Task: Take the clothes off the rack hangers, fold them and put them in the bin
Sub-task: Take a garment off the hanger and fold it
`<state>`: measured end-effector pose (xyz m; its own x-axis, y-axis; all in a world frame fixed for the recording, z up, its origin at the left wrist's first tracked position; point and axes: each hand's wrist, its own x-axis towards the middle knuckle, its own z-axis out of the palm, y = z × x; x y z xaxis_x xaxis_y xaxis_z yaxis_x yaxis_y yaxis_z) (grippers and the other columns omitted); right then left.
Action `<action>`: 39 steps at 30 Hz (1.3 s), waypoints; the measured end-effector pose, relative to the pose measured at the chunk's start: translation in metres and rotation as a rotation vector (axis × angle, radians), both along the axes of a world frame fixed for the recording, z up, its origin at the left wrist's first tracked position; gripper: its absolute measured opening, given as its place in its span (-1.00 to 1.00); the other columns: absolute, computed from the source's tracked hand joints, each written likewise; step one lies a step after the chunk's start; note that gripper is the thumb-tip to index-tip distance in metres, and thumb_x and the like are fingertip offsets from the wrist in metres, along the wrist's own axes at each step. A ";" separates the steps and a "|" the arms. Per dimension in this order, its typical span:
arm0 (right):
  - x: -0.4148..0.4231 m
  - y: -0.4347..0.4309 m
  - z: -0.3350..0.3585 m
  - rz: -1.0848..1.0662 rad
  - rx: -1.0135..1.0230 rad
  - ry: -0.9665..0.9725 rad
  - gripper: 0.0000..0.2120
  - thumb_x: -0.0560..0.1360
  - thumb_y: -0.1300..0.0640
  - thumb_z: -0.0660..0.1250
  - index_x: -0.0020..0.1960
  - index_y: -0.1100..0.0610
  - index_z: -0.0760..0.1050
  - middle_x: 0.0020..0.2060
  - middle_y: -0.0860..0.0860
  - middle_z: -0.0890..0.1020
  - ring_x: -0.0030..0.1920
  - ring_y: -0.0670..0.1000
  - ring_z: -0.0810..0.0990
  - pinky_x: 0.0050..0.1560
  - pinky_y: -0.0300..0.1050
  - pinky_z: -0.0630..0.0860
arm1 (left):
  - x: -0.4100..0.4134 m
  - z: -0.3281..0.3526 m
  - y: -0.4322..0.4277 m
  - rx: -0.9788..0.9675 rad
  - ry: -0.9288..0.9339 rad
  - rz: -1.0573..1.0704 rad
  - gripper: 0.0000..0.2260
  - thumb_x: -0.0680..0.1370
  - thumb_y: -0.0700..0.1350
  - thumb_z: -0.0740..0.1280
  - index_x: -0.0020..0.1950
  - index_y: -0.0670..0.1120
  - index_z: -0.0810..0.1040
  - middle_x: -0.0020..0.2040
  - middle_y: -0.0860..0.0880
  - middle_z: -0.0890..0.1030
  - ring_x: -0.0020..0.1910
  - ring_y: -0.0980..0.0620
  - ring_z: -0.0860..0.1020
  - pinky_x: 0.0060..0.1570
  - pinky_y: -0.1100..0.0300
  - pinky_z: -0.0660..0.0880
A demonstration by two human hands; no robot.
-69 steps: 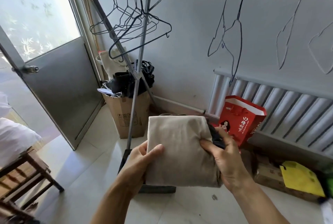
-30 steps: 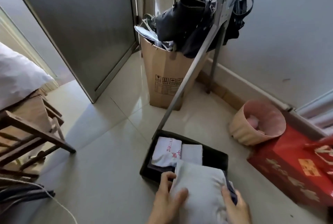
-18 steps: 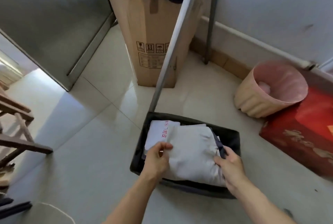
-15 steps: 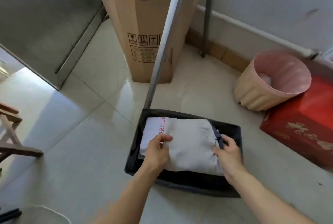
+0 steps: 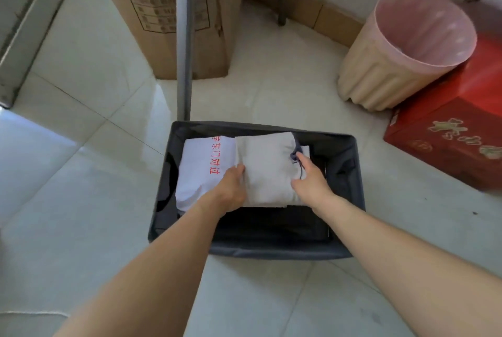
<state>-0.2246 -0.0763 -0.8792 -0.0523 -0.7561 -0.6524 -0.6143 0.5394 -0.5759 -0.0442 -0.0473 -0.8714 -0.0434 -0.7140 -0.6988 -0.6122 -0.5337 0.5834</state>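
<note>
Behind bin, rack pole, carton.

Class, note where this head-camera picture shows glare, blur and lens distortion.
Head view: light glares off the floor tiles at left; the red box and wastebasket at right are smeared; the wide lens makes the cardboard box taper downward; the folded grey garment in the bin is sharp.

Bin: dark grey cloth walls, matt. Folded garment: pale grey cloth, matt, smooth. White garment: cloth, red print. Floor: glossy tile. Box: matt cardboard. Rack pole: dull grey metal. Wastebasket: ribbed plastic.
</note>
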 end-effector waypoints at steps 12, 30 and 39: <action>0.000 0.023 0.102 -0.065 -0.031 0.052 -0.48 0.58 0.21 0.23 0.50 0.05 0.23 0.42 0.10 0.25 0.34 0.12 0.39 0.17 -0.16 0.33 | -0.005 0.086 0.029 0.017 0.137 0.477 -0.61 0.59 -0.21 0.28 0.43 -0.11 0.41 0.36 -0.09 0.45 0.25 -0.05 0.46 0.28 0.14 0.41; -0.005 0.131 0.399 -0.166 -0.021 -0.370 -0.82 0.60 0.28 0.18 0.11 0.17 0.53 -0.09 0.19 0.67 -0.25 0.03 0.63 -0.28 -0.20 0.52 | -0.042 0.379 0.148 -0.008 0.575 0.871 -0.79 0.60 -0.21 0.28 0.22 -0.09 0.55 0.00 -0.10 0.69 -0.02 -0.03 0.68 -0.07 0.14 0.61; -0.031 0.193 0.539 -0.310 -0.169 -0.536 -0.81 0.63 0.25 0.17 0.05 0.15 0.57 -0.15 0.15 0.69 -0.24 0.03 0.64 -0.22 -0.15 0.53 | -0.072 0.519 0.189 -0.122 0.709 0.789 -0.84 0.63 -0.19 0.25 0.11 -0.06 0.60 -0.13 -0.04 0.73 -0.14 -0.02 0.68 -0.17 0.15 0.56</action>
